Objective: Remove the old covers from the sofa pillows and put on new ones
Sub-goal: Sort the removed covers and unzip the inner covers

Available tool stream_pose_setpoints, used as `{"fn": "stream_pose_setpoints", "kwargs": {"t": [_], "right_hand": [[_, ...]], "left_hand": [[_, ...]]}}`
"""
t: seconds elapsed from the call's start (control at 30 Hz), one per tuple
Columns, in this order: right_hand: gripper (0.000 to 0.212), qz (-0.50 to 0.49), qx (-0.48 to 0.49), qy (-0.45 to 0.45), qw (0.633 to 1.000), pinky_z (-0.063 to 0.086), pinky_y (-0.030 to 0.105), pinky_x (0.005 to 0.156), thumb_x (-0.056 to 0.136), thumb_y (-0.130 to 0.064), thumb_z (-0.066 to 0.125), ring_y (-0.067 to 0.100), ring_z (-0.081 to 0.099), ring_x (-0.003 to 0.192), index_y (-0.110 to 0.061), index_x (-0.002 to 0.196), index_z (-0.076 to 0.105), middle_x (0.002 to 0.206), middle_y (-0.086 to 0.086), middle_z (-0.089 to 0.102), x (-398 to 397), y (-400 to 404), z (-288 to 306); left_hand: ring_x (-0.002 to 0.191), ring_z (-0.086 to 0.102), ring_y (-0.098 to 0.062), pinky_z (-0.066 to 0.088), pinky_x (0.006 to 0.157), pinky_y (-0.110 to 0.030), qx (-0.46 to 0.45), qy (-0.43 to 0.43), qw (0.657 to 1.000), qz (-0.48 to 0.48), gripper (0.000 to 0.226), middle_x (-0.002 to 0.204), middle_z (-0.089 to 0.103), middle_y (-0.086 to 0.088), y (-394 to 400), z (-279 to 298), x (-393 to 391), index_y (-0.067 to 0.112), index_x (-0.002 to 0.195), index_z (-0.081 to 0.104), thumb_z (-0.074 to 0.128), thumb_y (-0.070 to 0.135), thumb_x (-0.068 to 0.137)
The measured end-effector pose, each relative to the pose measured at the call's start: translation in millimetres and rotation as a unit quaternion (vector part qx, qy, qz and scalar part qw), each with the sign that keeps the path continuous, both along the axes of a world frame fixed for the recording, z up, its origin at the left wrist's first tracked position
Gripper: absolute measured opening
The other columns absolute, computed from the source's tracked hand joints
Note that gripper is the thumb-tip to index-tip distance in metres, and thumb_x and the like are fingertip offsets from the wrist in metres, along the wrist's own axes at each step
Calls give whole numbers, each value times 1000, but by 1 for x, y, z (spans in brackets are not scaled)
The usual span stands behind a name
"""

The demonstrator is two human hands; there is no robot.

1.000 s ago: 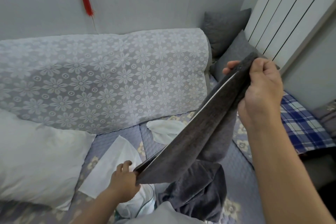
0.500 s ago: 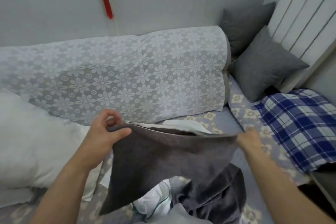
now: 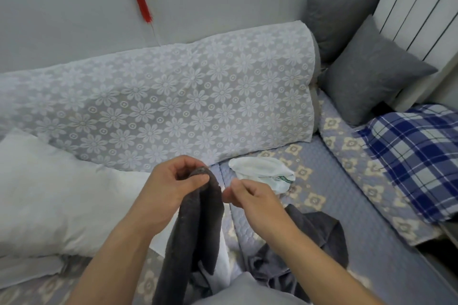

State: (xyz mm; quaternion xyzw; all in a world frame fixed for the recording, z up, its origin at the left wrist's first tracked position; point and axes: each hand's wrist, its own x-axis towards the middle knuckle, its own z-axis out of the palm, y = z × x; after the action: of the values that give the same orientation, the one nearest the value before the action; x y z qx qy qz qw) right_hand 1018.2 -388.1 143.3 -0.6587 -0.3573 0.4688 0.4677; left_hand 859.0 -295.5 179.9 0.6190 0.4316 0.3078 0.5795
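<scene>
Across the upper middle of the frame runs the sofa backrest (image 3: 173, 96), draped in white floral lace. At the left edge lies a bare white pillow insert (image 3: 57, 195), large and uncovered, so at least one old cover appears to be off. Toward the upper right, two grey pillows (image 3: 371, 74) lean in the corner, already dressed in covers; whether those are new or old cannot be told. At the right edge sits a blue plaid cushion (image 3: 416, 161). Low in the centre, a dark grey cover (image 3: 195, 238) hangs folded from the left hand (image 3: 171, 193), whose thumb and fingers pinch its top corners together. Right of it a crumpled grey cloth (image 3: 314, 250) lies on the quilted seat. The right hand (image 3: 250, 200), just beside the cover's edge, has loosely curled fingers holding nothing. Above it lies an empty plastic packaging bag (image 3: 262, 173). Judging by this, the insert still awaits its cover.
</scene>
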Motion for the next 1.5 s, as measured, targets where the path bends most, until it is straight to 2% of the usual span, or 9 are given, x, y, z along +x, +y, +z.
{"fn": "stream_pose_setpoints", "kwargs": {"t": [0.27,0.4,0.53,0.63,0.73,0.87,1.13,1.3,1.5], "right_hand": [[46,-11,-3,74,997,52,43,100,100,-46,52,25,71,100,-7,92,75,96,7,77,1,-3,5],[33,-33,5,231,972,54,23,72,100,-26,58,19,71,84,4,103,71,100,17,75,7,-8,9],[18,-100,11,280,955,49,20,51,97,-13,62,11,63,55,4,93,68,66,9,68,8,-10,16],[14,-119,-13,223,968,46,21,51,93,-11,69,10,59,52,-6,80,66,60,5,63,6,-7,12],[16,-108,-29,34,993,43,18,56,90,-16,72,5,54,56,-10,77,65,63,-1,60,5,-7,8],[16,-65,-6,-102,993,39,12,55,94,-24,63,-2,47,55,-12,83,63,67,-8,55,3,-9,8],[16,-63,-58,42,995,32,36,63,81,-22,56,19,38,67,-20,67,48,68,4,41,6,-7,5],[28,-73,-19,-133,988,30,21,48,92,-15,53,6,34,55,-16,66,43,59,-7,41,8,-8,1],[27,-81,-50,-182,979,32,32,55,93,-14,52,13,38,62,-14,68,40,64,-2,43,34,0,-26]], "left_hand": [[86,71,-22,55,85,-29,31,1,999,-36,23,89,75,-11,-9,15,12,15,84,75,72,-7,83],[83,71,-20,56,81,-27,20,12,999,-45,28,86,75,-5,-17,15,18,21,82,75,73,-7,84],[79,70,-14,56,78,-26,28,46,996,-70,25,80,73,0,-21,19,21,24,80,73,75,-1,85],[77,68,-5,51,75,-16,81,136,983,-90,20,82,73,6,-23,18,23,29,80,73,80,10,83],[81,64,1,44,72,-11,146,246,952,-108,16,84,70,22,-27,11,27,34,83,72,82,22,81],[84,60,6,41,72,-8,185,266,940,-105,14,85,66,29,-30,10,29,30,81,70,80,23,84],[84,60,0,43,73,-16,216,254,937,-101,17,79,66,19,-34,9,34,32,77,67,81,25,82],[81,61,-3,44,71,-16,212,240,940,-114,17,79,66,18,-34,8,35,31,74,68,82,24,81],[77,61,-4,43,72,-12,194,225,952,-73,20,77,67,18,-26,15,26,28,69,70,84,18,79]]}}
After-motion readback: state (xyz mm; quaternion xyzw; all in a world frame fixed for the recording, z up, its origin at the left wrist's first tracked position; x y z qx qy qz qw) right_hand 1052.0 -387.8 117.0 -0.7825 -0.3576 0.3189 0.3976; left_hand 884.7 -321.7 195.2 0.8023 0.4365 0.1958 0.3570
